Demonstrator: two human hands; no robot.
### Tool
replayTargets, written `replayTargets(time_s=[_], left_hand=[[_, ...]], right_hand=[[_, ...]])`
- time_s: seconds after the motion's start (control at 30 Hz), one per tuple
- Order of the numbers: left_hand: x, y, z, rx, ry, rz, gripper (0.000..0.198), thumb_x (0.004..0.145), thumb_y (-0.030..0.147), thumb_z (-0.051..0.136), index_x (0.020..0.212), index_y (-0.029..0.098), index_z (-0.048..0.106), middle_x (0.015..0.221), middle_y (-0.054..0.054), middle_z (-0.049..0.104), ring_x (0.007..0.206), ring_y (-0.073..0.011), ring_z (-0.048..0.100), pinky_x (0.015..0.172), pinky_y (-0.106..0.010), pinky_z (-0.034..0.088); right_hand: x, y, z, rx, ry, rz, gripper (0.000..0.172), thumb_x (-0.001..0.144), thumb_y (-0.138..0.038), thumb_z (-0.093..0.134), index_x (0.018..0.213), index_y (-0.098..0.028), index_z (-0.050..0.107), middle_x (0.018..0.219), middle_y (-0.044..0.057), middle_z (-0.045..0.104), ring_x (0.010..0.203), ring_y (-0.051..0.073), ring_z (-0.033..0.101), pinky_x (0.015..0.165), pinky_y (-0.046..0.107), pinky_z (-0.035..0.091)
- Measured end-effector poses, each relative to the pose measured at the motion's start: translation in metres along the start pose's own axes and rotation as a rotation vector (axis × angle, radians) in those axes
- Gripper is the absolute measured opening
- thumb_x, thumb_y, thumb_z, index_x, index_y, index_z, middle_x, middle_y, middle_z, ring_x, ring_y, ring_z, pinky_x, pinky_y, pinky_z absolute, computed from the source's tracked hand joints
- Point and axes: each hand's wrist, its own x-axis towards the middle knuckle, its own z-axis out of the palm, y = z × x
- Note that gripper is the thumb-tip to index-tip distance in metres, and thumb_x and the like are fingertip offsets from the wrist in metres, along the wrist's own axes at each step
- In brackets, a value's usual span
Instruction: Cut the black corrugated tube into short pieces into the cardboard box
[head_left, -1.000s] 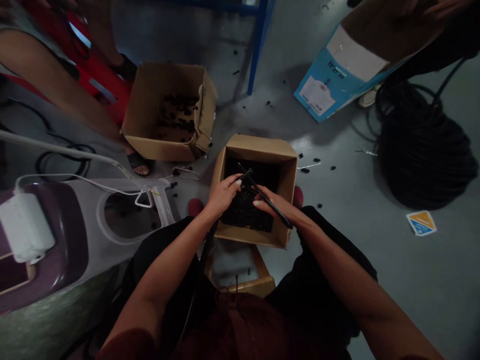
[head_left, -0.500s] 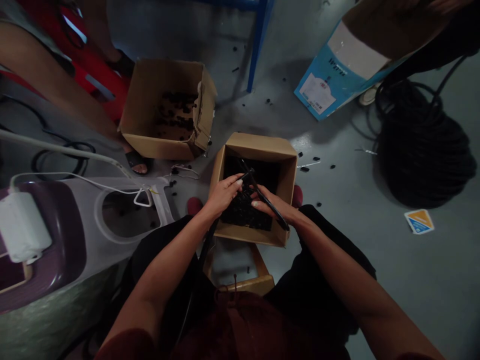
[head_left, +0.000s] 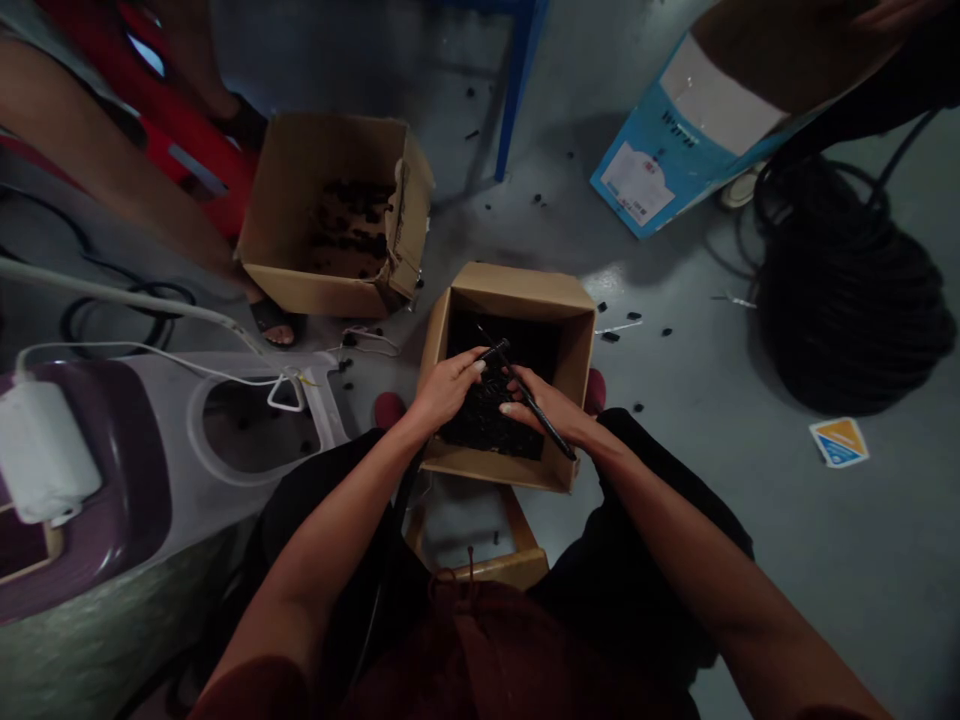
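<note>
Apparently a black rod (head_left: pixel 544 420) between both hands (head_left: pixel 446 390)

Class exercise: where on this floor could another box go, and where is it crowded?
Grey floor shows below the orange-and-blue card, right of the right arm. Crowded: the box under the left hand and right hand, hemmed by the second box, black cable coil and scattered pieces.

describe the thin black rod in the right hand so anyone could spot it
Find the open cardboard box under the person's hands, the nearer of two. Over its heap of small black pieces, the right hand holds a thin black rod slanting across the box. It is long and straight, unlike the short bits nearby.
</note>
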Motion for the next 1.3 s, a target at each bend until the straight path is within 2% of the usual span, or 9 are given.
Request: replayTargets(time_s=[0.23, 0.37, 0.5, 0.7, 1.3], left_hand=[[-0.001, -0.001, 0.001, 0.050, 0.002, 0.013, 0.042, 0.089, 0.034, 0.043, 0.120, 0.015, 0.064, 0.073, 0.000, 0.057, 0.068, -0.0109, 0.048, 0.067, -0.022, 0.039], [-0.001, -0.003, 0.004, 0.045, 0.009, 0.034, 0.040, 0.088, 0.032, 0.044, 0.118, 0.015, 0.065, 0.076, 0.000, 0.059, 0.068, -0.0106, 0.049, 0.069, -0.022, 0.040], [-0.001, -0.003, 0.005, 0.027, 0.012, 0.011, 0.039, 0.088, 0.030, 0.044, 0.117, 0.015, 0.065, 0.075, -0.001, 0.060, 0.068, -0.0111, 0.049, 0.068, -0.021, 0.040], [0.000, -0.006, 0.007, 0.013, 0.030, -0.010, 0.040, 0.088, 0.031, 0.046, 0.118, 0.015, 0.065, 0.072, 0.000, 0.058, 0.067, -0.0111, 0.048, 0.066, -0.021, 0.039], [0.000, -0.011, 0.014, -0.061, 0.050, -0.074, 0.041, 0.087, 0.032, 0.046, 0.118, 0.013, 0.065, 0.072, -0.001, 0.058, 0.063, -0.0101, 0.045, 0.059, -0.020, 0.037]], right_hand=[[0.000, -0.001, 0.001, -0.041, 0.018, -0.025, 0.065, 0.082, -0.052, 0.056, 0.133, -0.015, 0.042, 0.120, 0.016, 0.057, 0.105, 0.028, 0.057, 0.088, 0.043, 0.048], [-0.001, -0.005, 0.003, -0.124, 0.068, -0.004, 0.052, 0.085, -0.047, 0.053, 0.127, -0.016, 0.047, 0.114, 0.013, 0.060, 0.101, 0.026, 0.058, 0.087, 0.041, 0.046], [-0.004, -0.011, 0.003, -0.141, 0.044, 0.060, 0.041, 0.089, -0.043, 0.047, 0.120, -0.017, 0.049, 0.109, 0.012, 0.061, 0.098, 0.025, 0.059, 0.085, 0.038, 0.046], [-0.004, -0.010, 0.002, -0.187, 0.064, 0.056, 0.029, 0.089, -0.037, 0.046, 0.112, -0.020, 0.050, 0.105, 0.009, 0.062, 0.094, 0.023, 0.059, 0.084, 0.036, 0.044], [-0.004, -0.012, 0.002, -0.243, 0.043, 0.156, 0.017, 0.086, -0.028, 0.044, 0.100, -0.022, 0.049, 0.088, 0.005, 0.064, 0.076, 0.020, 0.060, 0.069, 0.029, 0.041]])
